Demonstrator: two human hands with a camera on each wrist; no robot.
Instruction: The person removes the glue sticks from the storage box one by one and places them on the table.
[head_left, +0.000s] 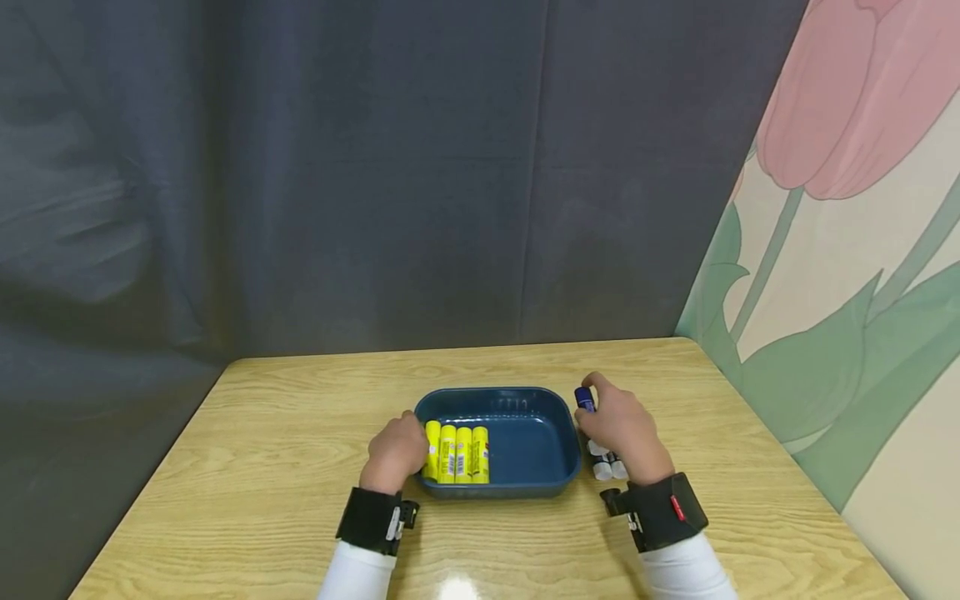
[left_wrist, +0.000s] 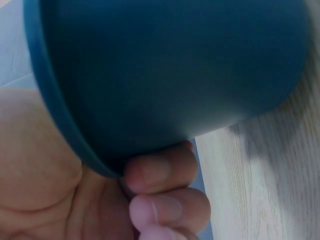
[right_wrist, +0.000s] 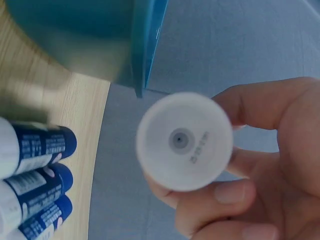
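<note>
- The right hand (head_left: 617, 423) grips a dark blue and white cylindrical tube (right_wrist: 185, 145), probably a glue stick, just right of a glossy dark blue tray with rounded corners (head_left: 495, 492); the tube looks lifted off the pale wooden table (head_left: 300, 433).
- The left hand (head_left: 395, 452) holds the tray's left end, its fingers curled against the outer wall under the rim.
- The gripped tube should be light and stiff, most likely plastic, hard to break, though its smooth round side could roll or slip between fingertips.
- The best hold seems to be a pinch across the barrel near the middle, thumb opposite the fingers; squeezing only the cap might pull it loose.
- Its long axis runs roughly near to far: the flat white base faces the near side, the dark blue cap (head_left: 584, 400) points far and slightly left.
- Three similar blue and white tubes (right_wrist: 37, 187) lie side by side on the table, right of the tray, white bases near and blue caps far.
- Four bright yellow cylindrical tubes (head_left: 463, 457) sit in a row in the tray's left part, long axes also near to far, across the tray's left-right length.
</note>
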